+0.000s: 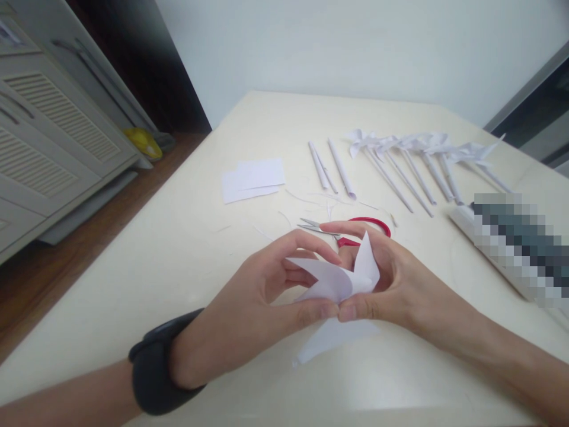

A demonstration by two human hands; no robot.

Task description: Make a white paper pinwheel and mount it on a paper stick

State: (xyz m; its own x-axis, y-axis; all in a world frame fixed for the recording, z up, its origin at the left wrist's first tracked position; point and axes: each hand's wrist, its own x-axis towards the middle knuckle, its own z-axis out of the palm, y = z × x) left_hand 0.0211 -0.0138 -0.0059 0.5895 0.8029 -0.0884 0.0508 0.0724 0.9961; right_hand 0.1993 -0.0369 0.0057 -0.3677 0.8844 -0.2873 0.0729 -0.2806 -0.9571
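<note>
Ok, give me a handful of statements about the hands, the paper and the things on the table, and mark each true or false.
1. Both hands, the left hand and the right hand, pinch the folded white paper pinwheel. True.
2. The red-handled scissors are in the right hand. False: they lie on the table behind the hands.
3. Finished paper pinwheels on sticks lie in a row at the far right. True.
4. The left wrist is bare. False: it wears a black wristband.
5. Three rolled paper sticks lie beyond the scissors. True.
</note>
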